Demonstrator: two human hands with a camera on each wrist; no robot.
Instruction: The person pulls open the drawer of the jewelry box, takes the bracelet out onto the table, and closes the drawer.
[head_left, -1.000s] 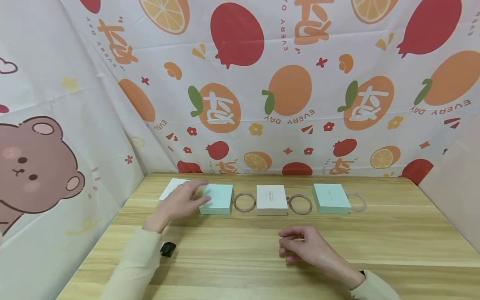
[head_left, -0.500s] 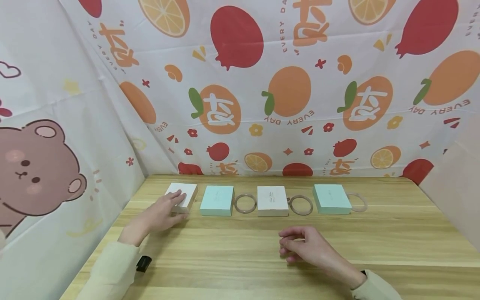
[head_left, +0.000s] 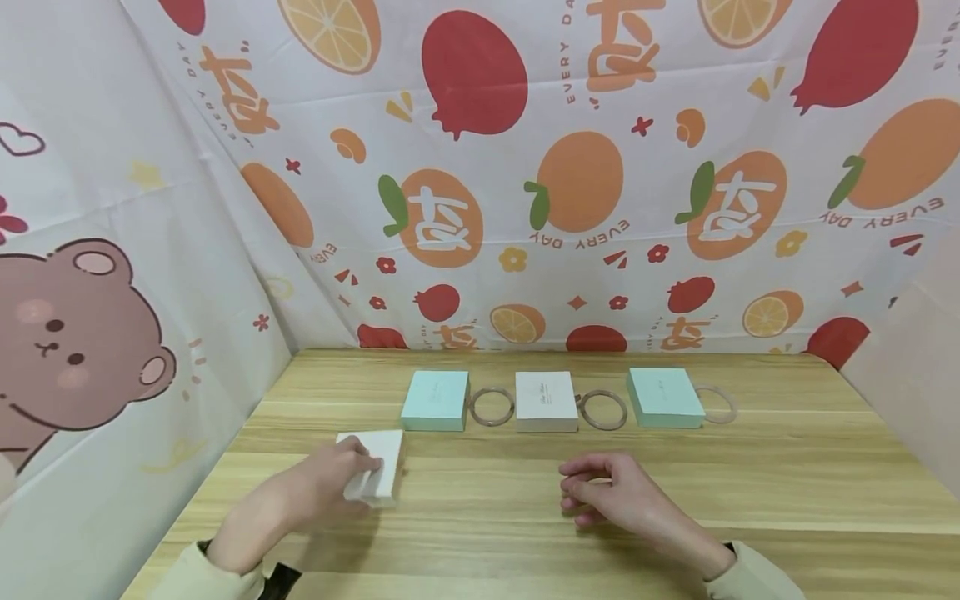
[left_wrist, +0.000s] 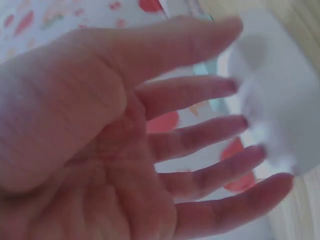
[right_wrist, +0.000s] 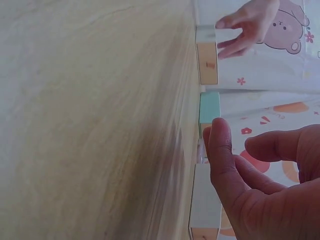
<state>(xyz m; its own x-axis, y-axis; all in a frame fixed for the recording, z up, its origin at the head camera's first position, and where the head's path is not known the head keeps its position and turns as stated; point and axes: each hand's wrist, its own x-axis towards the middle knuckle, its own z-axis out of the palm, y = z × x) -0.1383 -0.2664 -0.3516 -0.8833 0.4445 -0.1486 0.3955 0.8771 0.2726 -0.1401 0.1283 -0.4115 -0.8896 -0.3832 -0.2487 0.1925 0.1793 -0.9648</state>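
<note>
My left hand (head_left: 326, 479) touches the top of a small white jewellery box (head_left: 386, 462) with spread fingertips, at the left front of the boxes. In the left wrist view its fingers (left_wrist: 200, 137) stretch out long, their tips at the blurred white box (left_wrist: 280, 90). The right wrist view has this box (right_wrist: 207, 62) on the table with the fingertips right at its upper face. My right hand (head_left: 618, 500) hovers low at the right front, holding nothing, fingers loosely bent and thumb apart.
Along the back stand a mint box (head_left: 437, 400), another white box (head_left: 546, 402) and a second mint box (head_left: 663, 397). Greyish bangles (head_left: 492, 423) (head_left: 603, 427) and a pale pink bangle (head_left: 733, 408) lie beside them. A printed cloth (head_left: 480, 208) hangs behind the table (head_left: 525, 542).
My left hand went from near the left mint box to the far-left white box. That box has since come forward and slightly right under the fingers. The right hand stayed put.
</note>
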